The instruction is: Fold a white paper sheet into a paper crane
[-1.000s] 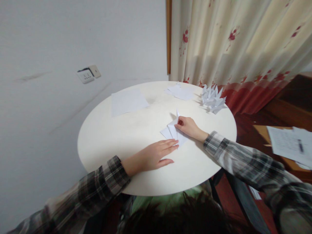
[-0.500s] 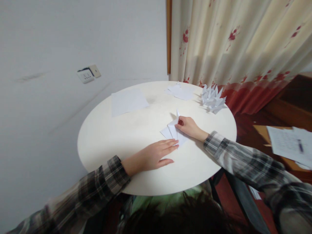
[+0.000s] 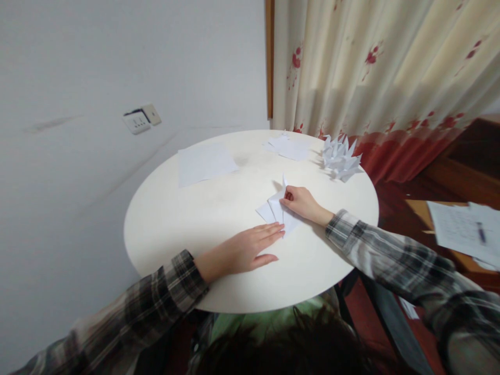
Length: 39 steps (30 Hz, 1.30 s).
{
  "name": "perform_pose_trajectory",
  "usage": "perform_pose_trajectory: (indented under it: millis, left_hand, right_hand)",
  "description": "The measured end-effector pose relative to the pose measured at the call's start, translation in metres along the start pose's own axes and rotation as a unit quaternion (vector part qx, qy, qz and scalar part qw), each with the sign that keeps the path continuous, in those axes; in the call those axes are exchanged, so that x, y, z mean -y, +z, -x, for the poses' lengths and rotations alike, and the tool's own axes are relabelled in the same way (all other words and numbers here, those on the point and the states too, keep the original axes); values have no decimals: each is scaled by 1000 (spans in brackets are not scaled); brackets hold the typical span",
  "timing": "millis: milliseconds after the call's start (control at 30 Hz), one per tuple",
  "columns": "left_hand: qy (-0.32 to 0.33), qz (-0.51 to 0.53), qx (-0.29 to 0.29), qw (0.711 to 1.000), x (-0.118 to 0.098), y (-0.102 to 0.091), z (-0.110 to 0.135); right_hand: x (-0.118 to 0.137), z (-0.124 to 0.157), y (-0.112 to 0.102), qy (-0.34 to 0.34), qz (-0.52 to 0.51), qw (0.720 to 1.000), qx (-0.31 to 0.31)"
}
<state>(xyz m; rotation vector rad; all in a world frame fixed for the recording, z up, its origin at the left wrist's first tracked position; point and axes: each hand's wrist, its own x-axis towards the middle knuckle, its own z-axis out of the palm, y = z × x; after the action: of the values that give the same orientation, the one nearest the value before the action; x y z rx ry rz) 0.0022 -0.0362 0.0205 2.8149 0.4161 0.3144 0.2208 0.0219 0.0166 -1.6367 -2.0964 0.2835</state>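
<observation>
- Folded white paper (image 3: pixel 276 208): two o'clock of centre, round white table (image 3: pixel 175 224); one point upright
- Right hand (image 3: pixel 303 202): pinching the paper near that point
- Left hand (image 3: pixel 246 250): flat, ungripping, fingertips at lower end
- Step, judged: mid-fold; next move calls for steady left-hand pressure
- Pointed paper figures (image 3: pixel 341 159): towards two o'clock rim

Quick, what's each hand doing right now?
Left hand: open, laid flat, fingertips on the folded paper.
Right hand: closed, pinching the folded paper near its raised point.
</observation>
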Motion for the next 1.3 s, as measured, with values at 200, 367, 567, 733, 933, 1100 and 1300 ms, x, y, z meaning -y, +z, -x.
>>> perform_pose_trajectory:
  millis: [200,367,567,733,933,1100,1300]
  left_hand:
    - [-14,-19,-24,999,-3,0,2]
    - [-3,-25,-27,999,-2,0,1]
    - [-3,-17,-31,999,-2,0,0]
    - [-1,-34,-26,999,-2,0,0]
    - [7,-56,-26,998,-3,-1,-1]
    - [8,-69,-33,997,-3,-1,-1]
    - [14,-87,-41,995,-1,2,0]
  right_hand:
    - [-2,-1,1,-3,-5,1000,-2]
    - [-2,-1,2,-5,-16,1000,-5]
    - [-3,-1,2,-6,-21,1000,-6]
    - [-2,-1,3,-3,-22,1000,-8]
    - [-2,-1,3,-1,-18,1000,-6]
    - [-3,-1,4,-9,-16,1000,-6]
    - [-4,-1,5,-9,-21,1000,-9]
